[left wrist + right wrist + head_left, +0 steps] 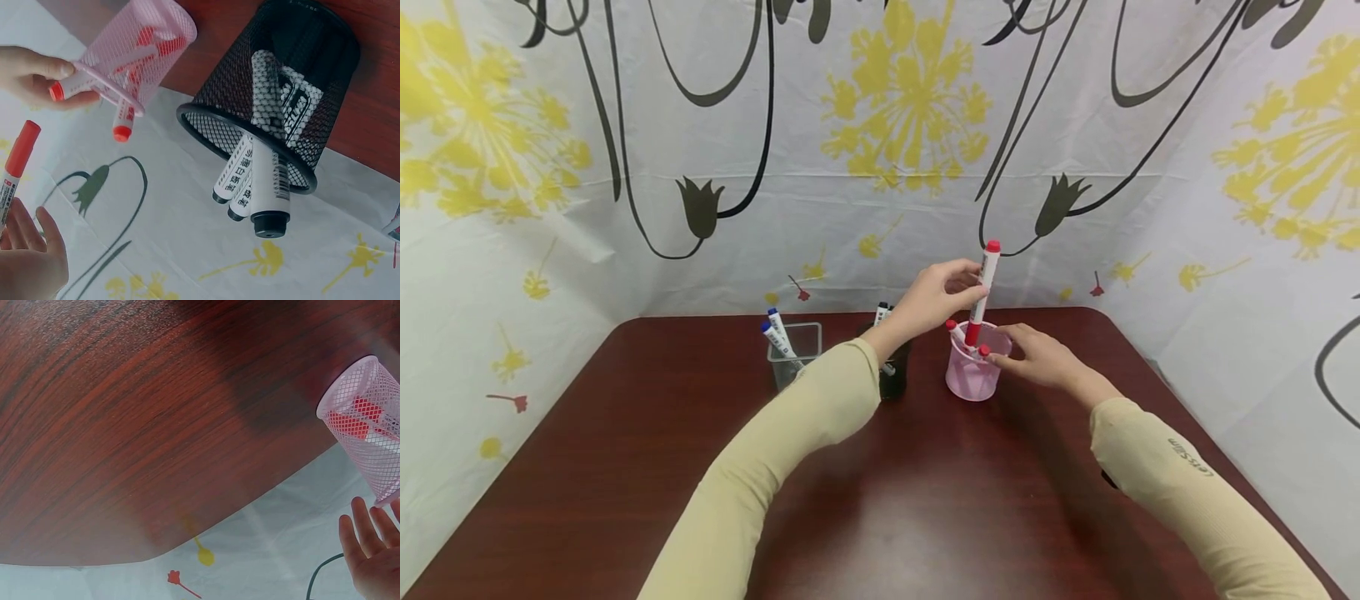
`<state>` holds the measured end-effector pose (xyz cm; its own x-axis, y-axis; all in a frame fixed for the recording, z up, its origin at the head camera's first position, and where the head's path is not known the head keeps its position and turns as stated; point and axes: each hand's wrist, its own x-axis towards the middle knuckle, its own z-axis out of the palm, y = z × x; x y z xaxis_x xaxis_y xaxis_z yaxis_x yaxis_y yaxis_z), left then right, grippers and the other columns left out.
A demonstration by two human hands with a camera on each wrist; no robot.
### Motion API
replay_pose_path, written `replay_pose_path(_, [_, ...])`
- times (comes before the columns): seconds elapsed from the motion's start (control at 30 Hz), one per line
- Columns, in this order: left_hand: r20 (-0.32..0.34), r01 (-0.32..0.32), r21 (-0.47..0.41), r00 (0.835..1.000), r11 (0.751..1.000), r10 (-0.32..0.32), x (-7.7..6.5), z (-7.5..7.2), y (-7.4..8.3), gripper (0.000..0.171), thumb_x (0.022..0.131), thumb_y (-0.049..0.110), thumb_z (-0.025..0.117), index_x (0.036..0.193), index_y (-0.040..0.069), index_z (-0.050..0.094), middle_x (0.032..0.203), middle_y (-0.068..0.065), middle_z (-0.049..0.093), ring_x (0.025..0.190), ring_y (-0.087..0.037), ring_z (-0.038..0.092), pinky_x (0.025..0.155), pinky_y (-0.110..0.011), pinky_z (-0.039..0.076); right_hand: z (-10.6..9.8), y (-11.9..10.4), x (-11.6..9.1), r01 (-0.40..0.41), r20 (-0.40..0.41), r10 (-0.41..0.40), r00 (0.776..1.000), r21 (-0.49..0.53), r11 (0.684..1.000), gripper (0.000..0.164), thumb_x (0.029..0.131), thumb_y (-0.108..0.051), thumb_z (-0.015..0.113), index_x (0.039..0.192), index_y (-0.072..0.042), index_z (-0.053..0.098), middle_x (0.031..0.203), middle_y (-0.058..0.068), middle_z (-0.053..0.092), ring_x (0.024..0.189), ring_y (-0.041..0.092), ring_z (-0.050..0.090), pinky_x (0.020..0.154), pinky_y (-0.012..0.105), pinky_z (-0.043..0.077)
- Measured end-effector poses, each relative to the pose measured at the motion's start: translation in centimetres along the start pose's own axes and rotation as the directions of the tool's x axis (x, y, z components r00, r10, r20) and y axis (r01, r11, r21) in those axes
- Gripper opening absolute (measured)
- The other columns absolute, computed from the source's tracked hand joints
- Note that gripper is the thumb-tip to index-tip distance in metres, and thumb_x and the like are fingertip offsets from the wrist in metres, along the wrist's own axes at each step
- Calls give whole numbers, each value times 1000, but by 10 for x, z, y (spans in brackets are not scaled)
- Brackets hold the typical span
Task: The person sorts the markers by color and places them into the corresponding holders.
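Observation:
In the head view, my left hand (942,293) pinches a large white marker (987,279) with red ends, upright above the mouth of a pink mesh pen holder (972,379). Several red-capped markers (124,122) lean inside that holder. In the left wrist view, the held marker's lower red end stands just off the rim. My right hand (1037,357) is at the holder's right side, its thumb near a red cap. The right wrist view shows those fingers (369,534) straight and spread beside the rim.
A black mesh pen holder (331,56) with black-capped markers stands left of the pink one, partly behind my left forearm. Farther left is a clear container (806,340) holding blue-capped markers (778,337). A patterned sheet (880,225) hangs behind the dark wooden table (910,500).

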<state>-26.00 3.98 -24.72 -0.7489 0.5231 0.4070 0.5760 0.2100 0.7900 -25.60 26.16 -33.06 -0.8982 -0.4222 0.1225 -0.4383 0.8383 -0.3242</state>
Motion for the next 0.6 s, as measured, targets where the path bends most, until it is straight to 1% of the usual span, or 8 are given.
replay_pose_path(0.17, [-23,8,45,1000,999,-7,11,0,-2,31,85,19,59,112,4,56,97,-5,61,86,-10,58,75,-19,43,0,0,0,-1,-3,1,1000,-2,1000,62,82,-43,58,125,0,45,118,19,48,106,33,46,85,51,37])
replay_pose_path(0.4, [-8,78,78,997,994,-77,21,3,-4,34,86,22,58,117,8,53,99,-2,60,87,-10,57,75,-19,43,0,-1,-1,18,-13,-18,1000,-3,1000,61,82,-43,57,123,2,46,117,21,48,106,34,46,86,51,36])
replay_pose_path(0.47, [-8,80,85,997,993,-80,24,5,-6,34,86,21,58,117,7,54,98,-3,60,86,-10,57,74,-19,43,0,-1,-1,24,-17,-24,1000,-4,1000,61,83,-42,57,123,2,46,117,21,48,106,34,46,86,51,36])
replay_pose_path(0.6, [-21,60,103,998,993,-58,28,10,-10,31,86,18,59,114,6,56,96,-4,62,84,-11,59,73,-19,44,1,-2,-1,29,-21,-29,999,-4,1000,60,83,-42,57,123,1,46,117,21,48,105,33,46,86,50,36])
